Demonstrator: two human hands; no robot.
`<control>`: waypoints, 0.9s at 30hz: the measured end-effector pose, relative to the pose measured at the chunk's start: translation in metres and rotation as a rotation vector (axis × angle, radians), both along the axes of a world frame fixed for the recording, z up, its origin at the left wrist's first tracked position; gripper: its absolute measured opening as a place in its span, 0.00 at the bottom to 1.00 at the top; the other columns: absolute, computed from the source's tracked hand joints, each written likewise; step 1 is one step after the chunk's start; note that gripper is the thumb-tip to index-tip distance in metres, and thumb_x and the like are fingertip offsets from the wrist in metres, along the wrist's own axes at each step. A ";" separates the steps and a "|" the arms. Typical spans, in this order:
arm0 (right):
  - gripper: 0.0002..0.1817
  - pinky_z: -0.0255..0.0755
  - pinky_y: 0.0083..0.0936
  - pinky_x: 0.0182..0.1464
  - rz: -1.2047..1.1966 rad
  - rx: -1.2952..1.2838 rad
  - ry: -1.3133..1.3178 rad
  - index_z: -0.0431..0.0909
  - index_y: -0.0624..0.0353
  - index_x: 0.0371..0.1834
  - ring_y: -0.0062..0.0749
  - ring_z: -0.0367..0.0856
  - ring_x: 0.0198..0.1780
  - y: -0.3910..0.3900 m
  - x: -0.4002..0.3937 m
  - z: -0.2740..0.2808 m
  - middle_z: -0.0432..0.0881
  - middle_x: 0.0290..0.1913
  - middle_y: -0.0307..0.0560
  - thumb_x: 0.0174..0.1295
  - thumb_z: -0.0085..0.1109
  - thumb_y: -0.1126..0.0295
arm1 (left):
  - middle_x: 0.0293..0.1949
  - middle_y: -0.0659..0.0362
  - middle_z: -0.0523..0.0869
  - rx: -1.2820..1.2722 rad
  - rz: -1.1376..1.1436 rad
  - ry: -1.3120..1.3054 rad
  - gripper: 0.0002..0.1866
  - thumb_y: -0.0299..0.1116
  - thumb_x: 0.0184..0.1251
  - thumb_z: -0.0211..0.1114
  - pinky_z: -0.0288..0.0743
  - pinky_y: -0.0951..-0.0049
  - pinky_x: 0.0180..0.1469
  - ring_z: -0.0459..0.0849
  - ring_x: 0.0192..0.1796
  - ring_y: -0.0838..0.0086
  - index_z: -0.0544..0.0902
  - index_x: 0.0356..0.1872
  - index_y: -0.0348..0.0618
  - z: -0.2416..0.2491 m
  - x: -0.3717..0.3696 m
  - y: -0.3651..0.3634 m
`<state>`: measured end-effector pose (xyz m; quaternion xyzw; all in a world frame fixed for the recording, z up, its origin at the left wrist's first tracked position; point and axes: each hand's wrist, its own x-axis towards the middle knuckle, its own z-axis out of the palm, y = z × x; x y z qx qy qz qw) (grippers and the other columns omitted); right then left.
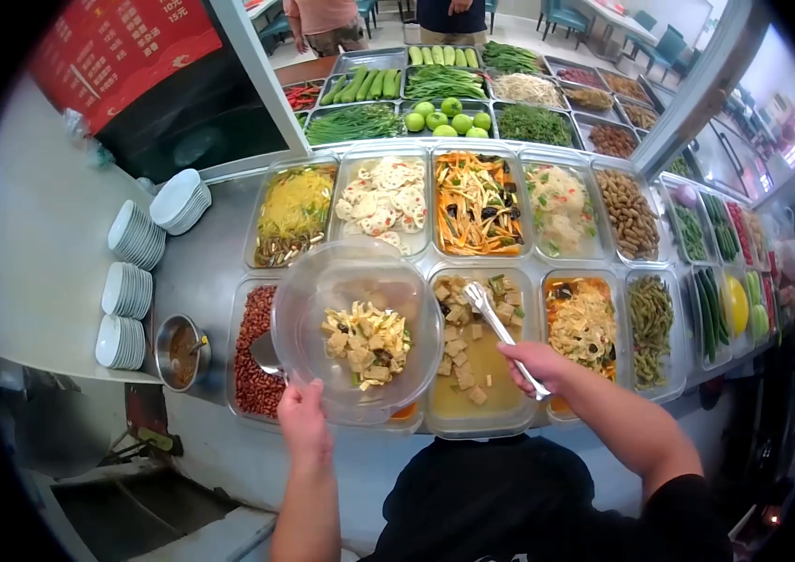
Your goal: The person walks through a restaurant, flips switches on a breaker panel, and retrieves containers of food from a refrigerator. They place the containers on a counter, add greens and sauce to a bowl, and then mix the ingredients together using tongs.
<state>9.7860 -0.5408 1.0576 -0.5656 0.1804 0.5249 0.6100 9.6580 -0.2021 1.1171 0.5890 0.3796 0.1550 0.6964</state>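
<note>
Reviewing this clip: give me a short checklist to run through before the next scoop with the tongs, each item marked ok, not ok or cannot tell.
1. Left hand grips the clear bowl at its near rim: ok.
2. Bowl roughly level, food sitting inside it: ok.
3. Right hand holds the tongs by the handle end: ok.
4. Tong tips over the tofu tray: ok.
5. Tongs gripping a piece right now: cannot tell.
6. Bowl has room for more: ok, food covers only part of the bottom.
</note>
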 end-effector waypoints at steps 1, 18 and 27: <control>0.20 0.59 0.28 0.10 0.003 0.001 -0.002 0.67 0.56 0.25 0.27 0.64 0.09 0.000 0.000 0.016 0.68 0.12 0.40 0.70 0.48 0.53 | 0.25 0.70 0.75 -0.021 -0.049 0.011 0.05 0.24 0.63 0.59 0.57 0.85 0.24 0.66 0.23 0.88 0.80 0.39 0.39 -0.003 -0.001 0.001; 0.29 0.76 0.38 0.34 0.800 -0.691 -0.935 0.73 0.64 0.40 0.47 0.82 0.29 -0.003 -0.021 0.105 0.80 0.26 0.53 0.60 0.57 0.43 | 0.43 0.57 0.83 -0.214 -0.165 -0.019 0.12 0.22 0.63 0.59 0.74 0.75 0.49 0.81 0.43 0.75 0.78 0.48 0.31 -0.013 0.037 -0.036; 0.25 0.63 0.20 0.14 0.064 -0.311 -0.080 0.71 0.57 0.31 0.23 0.68 0.13 -0.072 0.126 0.007 0.69 0.16 0.38 0.62 0.55 0.42 | 0.39 0.57 0.83 -0.149 -0.004 -0.099 0.08 0.22 0.63 0.58 0.75 0.75 0.45 0.81 0.40 0.75 0.79 0.42 0.32 0.006 0.036 -0.032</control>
